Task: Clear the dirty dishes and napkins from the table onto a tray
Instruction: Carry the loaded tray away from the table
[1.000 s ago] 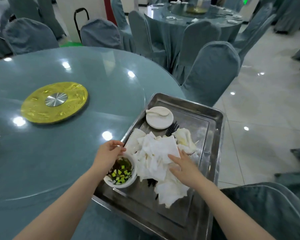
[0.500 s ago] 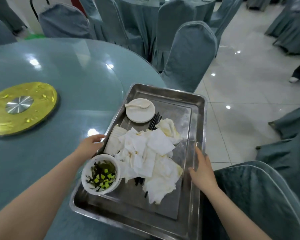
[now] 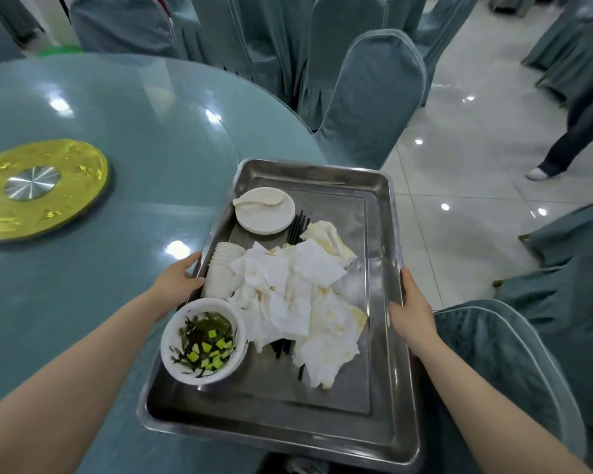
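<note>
On steel tray (image 3: 380,234), crumpled napkins (image 3: 298,295), round bowl (image 3: 204,340)

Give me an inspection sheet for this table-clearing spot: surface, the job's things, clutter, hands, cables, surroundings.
Surface: glossy teal table, bare apart from a gold turntable.
Job's things: steel tray overhanging the table edge, holding a bowl of green leftovers, stacked cups, used napkins, a plate with a spoon, black chopsticks.
Clutter: nothing seen.
Hands: left hand and right hand grip the tray's opposite long rims.
Cables: nothing seen.
Surroundings: covered chairs, tiled floor, another person's leg.
</note>
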Available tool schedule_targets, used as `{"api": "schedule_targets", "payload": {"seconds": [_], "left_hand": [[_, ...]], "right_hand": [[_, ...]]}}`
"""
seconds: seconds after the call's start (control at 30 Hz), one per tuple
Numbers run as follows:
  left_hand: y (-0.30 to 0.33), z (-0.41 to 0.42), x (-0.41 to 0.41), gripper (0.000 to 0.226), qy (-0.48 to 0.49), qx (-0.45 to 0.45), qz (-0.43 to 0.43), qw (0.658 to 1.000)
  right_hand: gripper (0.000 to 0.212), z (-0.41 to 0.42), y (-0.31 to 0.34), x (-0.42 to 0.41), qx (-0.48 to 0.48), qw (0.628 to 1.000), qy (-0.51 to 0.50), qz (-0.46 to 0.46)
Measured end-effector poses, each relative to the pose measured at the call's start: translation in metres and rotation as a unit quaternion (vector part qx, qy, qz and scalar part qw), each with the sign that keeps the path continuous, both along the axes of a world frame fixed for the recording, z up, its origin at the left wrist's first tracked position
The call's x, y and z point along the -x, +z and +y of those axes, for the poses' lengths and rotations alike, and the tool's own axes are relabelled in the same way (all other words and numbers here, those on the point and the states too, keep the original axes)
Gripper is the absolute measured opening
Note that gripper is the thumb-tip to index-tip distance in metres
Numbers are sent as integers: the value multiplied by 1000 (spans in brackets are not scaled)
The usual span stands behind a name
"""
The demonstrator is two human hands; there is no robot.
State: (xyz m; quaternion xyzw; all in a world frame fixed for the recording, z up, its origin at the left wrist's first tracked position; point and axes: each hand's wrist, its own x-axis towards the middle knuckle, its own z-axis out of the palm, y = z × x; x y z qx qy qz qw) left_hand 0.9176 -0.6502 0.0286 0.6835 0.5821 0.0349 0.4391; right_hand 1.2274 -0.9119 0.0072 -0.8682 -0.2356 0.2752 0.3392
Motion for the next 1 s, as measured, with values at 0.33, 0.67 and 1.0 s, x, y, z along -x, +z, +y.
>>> {"api": "schedule_targets", "payload": {"seconds": [0.33, 0.67, 1.0], "left_hand": [[38, -77, 41, 67, 26, -104, -50, 993], [82, -219, 161, 65, 186, -160, -92, 965], [117, -356, 270, 64, 381, -218, -14, 898]], "right_hand": [[69, -48, 41, 10, -78, 995, 53, -33], [75, -74, 97, 70, -121, 973, 196, -30], [77, -14, 113, 159, -160, 894, 418, 5]]}}
